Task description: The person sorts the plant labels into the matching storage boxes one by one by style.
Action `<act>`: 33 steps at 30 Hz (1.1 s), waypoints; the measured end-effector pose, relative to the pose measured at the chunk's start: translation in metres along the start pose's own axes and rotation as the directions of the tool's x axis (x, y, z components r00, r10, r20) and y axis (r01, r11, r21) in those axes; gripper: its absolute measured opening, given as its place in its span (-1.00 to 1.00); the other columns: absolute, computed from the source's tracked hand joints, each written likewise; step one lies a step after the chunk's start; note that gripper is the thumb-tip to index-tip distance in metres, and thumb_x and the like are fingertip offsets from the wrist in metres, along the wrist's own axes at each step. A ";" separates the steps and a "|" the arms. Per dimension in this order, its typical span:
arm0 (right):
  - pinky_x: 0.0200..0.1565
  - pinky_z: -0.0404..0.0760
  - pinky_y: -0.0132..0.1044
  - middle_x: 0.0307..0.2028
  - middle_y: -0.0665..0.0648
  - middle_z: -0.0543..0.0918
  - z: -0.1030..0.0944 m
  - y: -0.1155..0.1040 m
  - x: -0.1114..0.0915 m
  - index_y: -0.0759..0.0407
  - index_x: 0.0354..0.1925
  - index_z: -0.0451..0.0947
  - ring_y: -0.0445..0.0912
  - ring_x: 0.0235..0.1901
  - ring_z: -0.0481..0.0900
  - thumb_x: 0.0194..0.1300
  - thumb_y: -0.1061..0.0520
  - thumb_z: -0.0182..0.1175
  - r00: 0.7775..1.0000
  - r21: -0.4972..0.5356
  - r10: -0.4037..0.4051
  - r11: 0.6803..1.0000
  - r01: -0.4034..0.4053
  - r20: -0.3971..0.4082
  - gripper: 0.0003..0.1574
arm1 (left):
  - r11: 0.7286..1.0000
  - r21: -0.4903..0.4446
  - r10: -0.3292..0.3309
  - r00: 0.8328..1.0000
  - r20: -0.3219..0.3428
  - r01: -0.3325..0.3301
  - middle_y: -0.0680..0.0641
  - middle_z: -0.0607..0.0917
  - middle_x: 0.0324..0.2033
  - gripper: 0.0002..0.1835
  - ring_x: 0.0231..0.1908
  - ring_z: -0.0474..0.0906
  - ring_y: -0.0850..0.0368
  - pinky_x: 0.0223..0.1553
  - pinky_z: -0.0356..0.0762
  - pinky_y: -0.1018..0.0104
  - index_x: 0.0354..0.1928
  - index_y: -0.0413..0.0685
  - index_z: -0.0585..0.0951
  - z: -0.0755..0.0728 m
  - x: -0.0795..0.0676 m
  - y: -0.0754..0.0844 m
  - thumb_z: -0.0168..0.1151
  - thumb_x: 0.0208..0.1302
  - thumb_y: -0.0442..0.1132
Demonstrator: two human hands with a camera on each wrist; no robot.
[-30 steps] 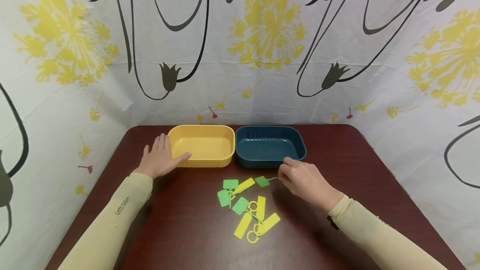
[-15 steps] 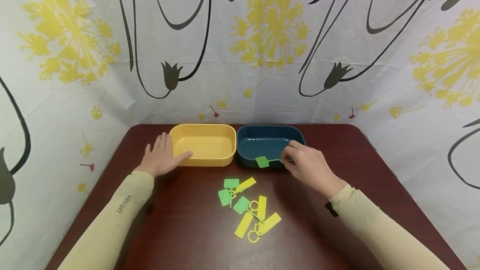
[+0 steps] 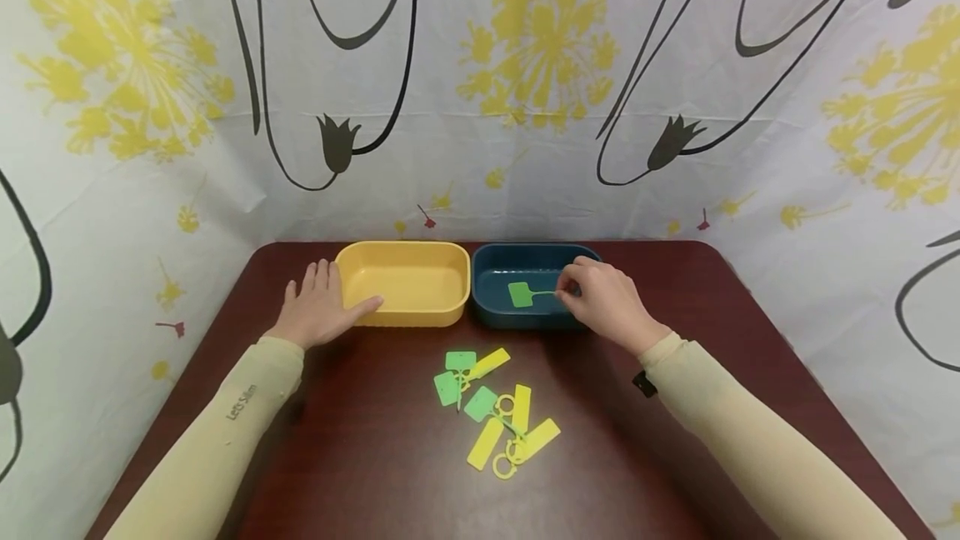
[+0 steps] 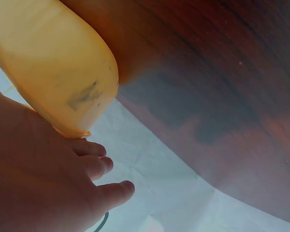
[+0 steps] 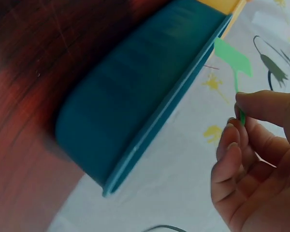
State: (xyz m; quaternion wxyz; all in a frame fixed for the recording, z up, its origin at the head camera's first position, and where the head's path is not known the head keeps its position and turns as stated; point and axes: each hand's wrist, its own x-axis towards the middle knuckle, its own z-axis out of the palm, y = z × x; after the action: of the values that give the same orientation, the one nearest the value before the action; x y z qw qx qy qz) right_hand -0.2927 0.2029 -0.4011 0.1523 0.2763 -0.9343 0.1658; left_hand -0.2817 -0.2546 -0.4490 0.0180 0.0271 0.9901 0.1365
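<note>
My right hand pinches the thin stem of a green plastic tag between thumb and fingertips. In the head view the tag's square end lies over the dark blue bin; the right wrist view has the tag above the bin's rim. My left hand rests with straight, spread fingers against the left side of the yellow bin, its thumb across the front rim. In the left wrist view the yellow bin touches the hand.
Several green tags and yellow tags with ring ends lie overlapping on the dark red table in front of the bins. The two bins stand side by side near the table's back edge, before a patterned cloth.
My right hand has carried the green tag from the table, up and forward, over the dark blue bin. The left hand stays at the yellow bin.
</note>
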 end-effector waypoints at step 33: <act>-0.33 0.60 -0.15 -0.36 -0.02 0.69 0.052 0.024 0.048 0.11 -0.29 0.77 -0.10 -0.45 0.56 0.34 0.13 0.31 0.898 0.079 0.224 0.959 -0.273 0.380 -0.88 | 0.999 -0.008 0.032 0.998 -0.062 -0.032 -0.48 -0.15 0.51 0.34 0.50 -0.28 -0.44 0.38 -0.35 -0.41 0.53 -0.46 -0.19 0.004 -0.003 -0.001 -0.28 0.20 0.66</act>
State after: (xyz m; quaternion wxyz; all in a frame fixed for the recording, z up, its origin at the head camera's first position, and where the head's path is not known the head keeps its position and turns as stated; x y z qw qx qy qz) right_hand -0.3544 0.1789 -0.4355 -0.0656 0.1899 -0.9610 0.1901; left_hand -0.2782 -0.2549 -0.4529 -0.0147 0.0387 0.9890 0.1422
